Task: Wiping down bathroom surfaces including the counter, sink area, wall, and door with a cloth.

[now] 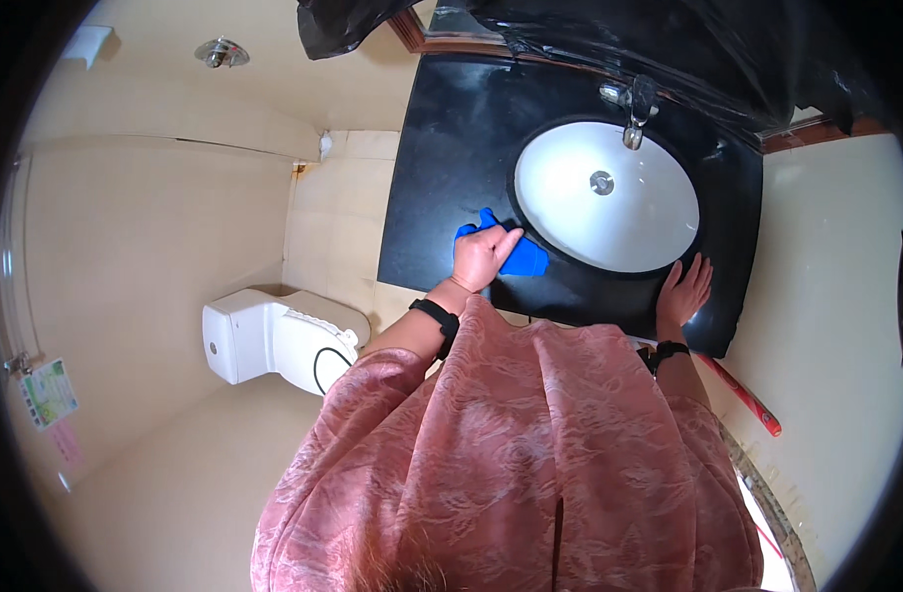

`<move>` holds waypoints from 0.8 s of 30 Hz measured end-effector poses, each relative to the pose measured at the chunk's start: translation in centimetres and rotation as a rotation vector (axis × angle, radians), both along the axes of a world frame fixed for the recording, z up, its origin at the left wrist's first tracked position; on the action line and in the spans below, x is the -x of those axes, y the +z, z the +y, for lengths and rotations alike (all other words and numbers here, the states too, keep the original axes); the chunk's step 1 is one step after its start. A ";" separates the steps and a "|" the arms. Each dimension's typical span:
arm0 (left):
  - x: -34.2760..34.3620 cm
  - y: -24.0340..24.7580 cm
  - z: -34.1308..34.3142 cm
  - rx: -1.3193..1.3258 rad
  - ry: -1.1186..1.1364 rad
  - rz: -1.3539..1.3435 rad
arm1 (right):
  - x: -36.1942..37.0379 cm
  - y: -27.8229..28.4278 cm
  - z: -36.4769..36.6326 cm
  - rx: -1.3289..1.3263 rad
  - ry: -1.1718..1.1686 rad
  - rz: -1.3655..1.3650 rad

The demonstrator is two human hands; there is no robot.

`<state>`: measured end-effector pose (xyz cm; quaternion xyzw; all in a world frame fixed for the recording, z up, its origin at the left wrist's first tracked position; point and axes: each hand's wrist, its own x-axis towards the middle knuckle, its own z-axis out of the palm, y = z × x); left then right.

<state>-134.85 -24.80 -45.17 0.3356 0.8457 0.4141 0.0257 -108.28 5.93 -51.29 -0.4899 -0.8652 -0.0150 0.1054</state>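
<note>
One cloth (526, 260), long axis diagonal, near end right

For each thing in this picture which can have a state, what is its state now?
Left hand: closed on the cloth
Cloth: bunched, on the counter
Right hand: open, palm down on the counter beside the basin
Tap: no stream visible
Drain: uncovered by water, as far as visible; open or shut unclear
Black sheet: creased
Toilet: partly hidden, lid position unclear
</note>
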 end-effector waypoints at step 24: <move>-0.5 -0.7 1.3 0.493 -0.256 0.253 | 0.2 0.7 -0.1 0.034 0.000 0.004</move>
